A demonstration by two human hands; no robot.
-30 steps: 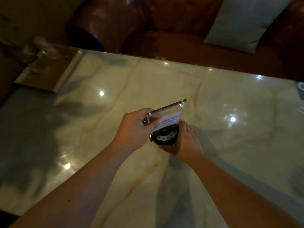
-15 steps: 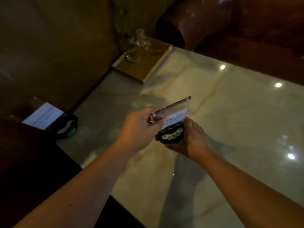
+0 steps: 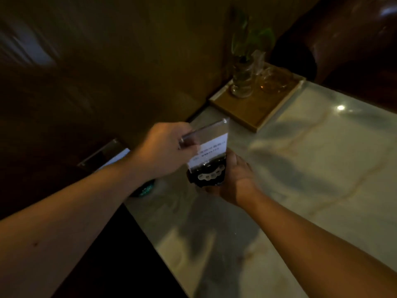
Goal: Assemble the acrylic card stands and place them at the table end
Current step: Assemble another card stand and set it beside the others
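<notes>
Above the marble table (image 3: 311, 168) I hold one card stand with both hands. Its clear acrylic panel (image 3: 209, 145) carries a white card with printed lines and sits upright in a round black base (image 3: 207, 176). My left hand (image 3: 165, 149) pinches the panel's upper left edge. My right hand (image 3: 233, 179) cups the black base from below and behind. A second card stand (image 3: 109, 157), with an acrylic panel and white card, stands at the table's left end, partly hidden behind my left forearm; its dark base (image 3: 144, 190) peeks out below the arm.
A wooden tray (image 3: 257, 108) sits at the far left corner of the table, holding a glass vase with a green plant (image 3: 243, 80) and clear glasses (image 3: 272, 80). A dark wall runs along the left. A brown leather seat (image 3: 354, 50) stands beyond the table.
The view has swung left along the table toward its end. Both hands keep the same hold on the stand, which has moved with them toward the left end, near the second stand.
</notes>
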